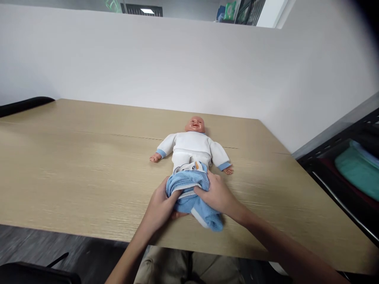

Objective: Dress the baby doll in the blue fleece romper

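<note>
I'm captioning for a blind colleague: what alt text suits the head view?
A person's left hand and right hand hold a bunched blue garment at the lower body of a doll in white, face up on a table.

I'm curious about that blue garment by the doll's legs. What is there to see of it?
The blue garment looks like soft, fluffy terry cloth, with white trim and a white printed patch showing a bit of orange. It is bunched and creased, lying over the doll's lower legs near the front edge of the table. The left hand and right hand grip its sides, thumbs on top. Whether the legs are inside is hidden.
</note>
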The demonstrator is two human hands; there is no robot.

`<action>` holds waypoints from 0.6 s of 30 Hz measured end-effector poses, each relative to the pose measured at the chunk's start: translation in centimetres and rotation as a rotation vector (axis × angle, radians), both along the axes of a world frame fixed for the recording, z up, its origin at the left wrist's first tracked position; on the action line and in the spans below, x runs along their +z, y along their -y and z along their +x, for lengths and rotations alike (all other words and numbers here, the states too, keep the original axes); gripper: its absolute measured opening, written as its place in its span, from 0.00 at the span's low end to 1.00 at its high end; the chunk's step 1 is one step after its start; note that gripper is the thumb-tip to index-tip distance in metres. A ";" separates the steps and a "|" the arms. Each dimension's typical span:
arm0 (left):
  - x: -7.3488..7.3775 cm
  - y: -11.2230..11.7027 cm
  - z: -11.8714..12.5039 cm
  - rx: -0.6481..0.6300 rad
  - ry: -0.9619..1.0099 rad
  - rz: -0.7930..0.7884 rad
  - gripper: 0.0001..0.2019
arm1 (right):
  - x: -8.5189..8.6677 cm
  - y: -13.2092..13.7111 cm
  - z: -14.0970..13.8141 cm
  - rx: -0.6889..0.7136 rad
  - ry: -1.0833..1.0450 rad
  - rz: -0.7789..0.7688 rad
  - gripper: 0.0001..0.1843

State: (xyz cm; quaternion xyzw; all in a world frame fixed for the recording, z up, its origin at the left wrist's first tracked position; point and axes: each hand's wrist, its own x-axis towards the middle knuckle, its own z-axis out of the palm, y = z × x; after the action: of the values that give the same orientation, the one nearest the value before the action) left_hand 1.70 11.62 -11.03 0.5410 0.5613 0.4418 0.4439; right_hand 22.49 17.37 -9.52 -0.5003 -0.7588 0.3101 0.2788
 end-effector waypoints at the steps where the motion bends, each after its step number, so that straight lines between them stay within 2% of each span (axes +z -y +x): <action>1: 0.0 -0.3 -0.1 0.003 -0.032 -0.002 0.17 | 0.0 -0.4 0.0 -0.015 -0.007 0.022 0.13; 4: -0.1 -0.8 -0.3 0.026 -0.135 -0.007 0.17 | 0.3 -1.3 0.1 -0.039 0.004 0.082 0.10; 8: 0.2 0.0 -0.6 0.034 -0.181 -0.027 0.16 | 2.0 -1.1 0.1 -0.009 0.101 0.068 0.07; 13: 0.6 2.8 -1.5 -0.022 -0.173 -0.082 0.18 | 4.0 1.0 -0.4 0.171 0.127 -0.069 0.05; 18: 0.2 5.0 -2.0 -0.010 -0.360 -0.198 0.20 | 4.0 2.1 -1.1 0.297 0.180 -0.061 0.04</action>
State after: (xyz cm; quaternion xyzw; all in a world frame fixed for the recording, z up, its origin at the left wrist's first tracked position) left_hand -0.30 6.61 -10.85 0.5678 0.6695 0.2782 0.3899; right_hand 21.40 15.31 -5.54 -0.4165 -0.8366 0.3249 0.1454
